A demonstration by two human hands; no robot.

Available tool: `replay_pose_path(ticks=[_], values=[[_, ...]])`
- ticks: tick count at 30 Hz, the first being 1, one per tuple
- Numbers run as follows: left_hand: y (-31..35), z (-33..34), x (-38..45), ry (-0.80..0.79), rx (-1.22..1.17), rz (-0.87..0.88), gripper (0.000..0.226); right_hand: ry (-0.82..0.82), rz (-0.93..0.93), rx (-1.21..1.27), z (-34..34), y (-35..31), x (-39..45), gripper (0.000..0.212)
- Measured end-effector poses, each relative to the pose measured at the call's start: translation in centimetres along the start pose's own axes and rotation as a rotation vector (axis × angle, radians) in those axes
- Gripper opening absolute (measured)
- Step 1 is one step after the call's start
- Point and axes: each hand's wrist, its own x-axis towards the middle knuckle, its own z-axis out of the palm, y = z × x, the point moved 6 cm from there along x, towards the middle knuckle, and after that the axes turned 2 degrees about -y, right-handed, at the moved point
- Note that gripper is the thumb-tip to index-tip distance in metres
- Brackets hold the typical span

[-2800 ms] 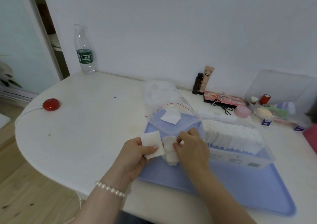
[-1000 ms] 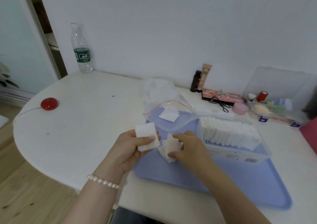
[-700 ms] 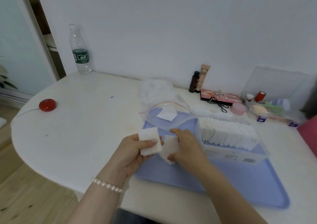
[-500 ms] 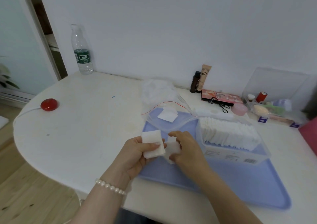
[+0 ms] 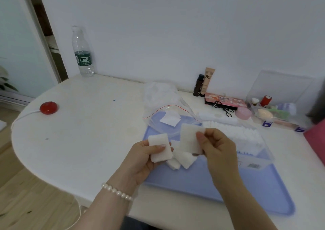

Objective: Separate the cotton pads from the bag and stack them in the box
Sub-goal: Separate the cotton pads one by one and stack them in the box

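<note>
I pinch one white cotton pad [image 5: 190, 139] by its top corner in my right hand [image 5: 217, 148], thumb and finger closed on it. It hangs just above the blue tray [image 5: 228, 187]. My left hand [image 5: 143, 156] grips a small stack of pads [image 5: 160, 148], with my thumb pressed on top. It is at the tray's left edge. A few loose pads [image 5: 181, 159] lie below and between my hands; I think they rest on the tray, but my hands hide part of them.

The clear box [image 5: 253, 152] sits on the tray, toward its right side, and a row of white pads stands in it. The zip bag [image 5: 165, 110] lies open across the tray's far left corner, with a pad inside it.

Past the tray, by the wall, stand a brown tube [image 5: 207, 81] and a dark little bottle [image 5: 198, 85]. Far to the tray's left are a red button [image 5: 48, 107] and a water bottle [image 5: 82, 53].
</note>
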Motion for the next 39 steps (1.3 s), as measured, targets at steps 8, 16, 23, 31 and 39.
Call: replay_pose_path(ticks=[8, 16, 23, 31, 39], values=[[-0.6, 3.1, -1.0, -0.181, 0.129, -0.021, 0.037, -0.217, 0.230, 0.147, 2.6, 1.3, -1.1, 0.009], [-0.9, 3.3, -1.0, -0.236, 0.027, -0.066, 0.059, -0.206, 0.107, -0.040, 2.9, 1.1, -1.4, 0.012], [-0.8, 3.1, -1.3, -0.229, 0.112, 0.000, 0.047, -0.219, 0.052, -0.173, 3.1, 1.1, -1.2, 0.012], [1.3, -0.6, -0.1, 0.000, 0.002, 0.078, 0.025, -0.034, -0.145, -0.516, 1.0, 2.2, -0.9, 0.016], [2.0, -1.5, -0.2, 0.040, -0.048, 0.066, 0.015, -0.249, -0.259, -1.070, 2.5, 5.4, -1.4, 0.021]])
